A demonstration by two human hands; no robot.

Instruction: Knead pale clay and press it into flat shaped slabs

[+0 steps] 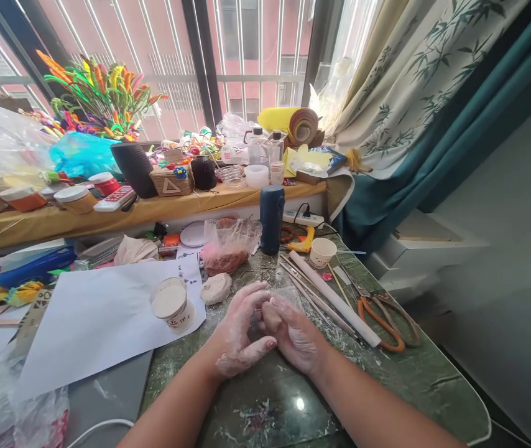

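Observation:
Both hands are coated with whitish residue and meet above the green tabletop (279,386). My left hand (244,330) has its fingers stretched forward and its thumb apart; the fingertips reach over to the other hand. The fingers of my right hand (293,333) are curled inward against the left fingertips, and whatever may be inside them is hidden. Just beyond the left hand lies a flattened white lump that looks like clay (216,288). Left of it, a paper cup with white contents (169,298) stands on a white paper sheet (102,317).
Right of the hands lie a white rolling rod (335,298), thin sticks and orange-handled scissors (382,323). Farther back are a paper cup (323,252), a yellow glue gun (301,239), a dark blue bottle (272,219) and a plastic bag with reddish contents (226,255). Craft supplies crowd the windowsill (228,199).

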